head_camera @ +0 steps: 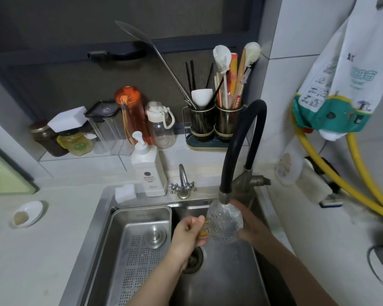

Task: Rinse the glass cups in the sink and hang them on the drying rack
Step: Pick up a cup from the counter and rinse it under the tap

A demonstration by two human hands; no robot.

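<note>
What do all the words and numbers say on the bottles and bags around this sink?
Nothing here can be read for sure.
White pump bottle: round logo and small print lines, too small to read.
Hanging plastic bag: big teal characters and little picture boxes, too blurred to read.
Red-and-white packet in the utensil holder: print too small.
Sink strainer tray: stamped marks near its top rim, unreadable.
Yellow-lidded jar: green label, no clear words.

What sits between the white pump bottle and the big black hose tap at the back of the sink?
In the head view, a small metal tap with two cross handles stands between the white pump bottle and the black hose tap, on the sink's back ledge.
</note>
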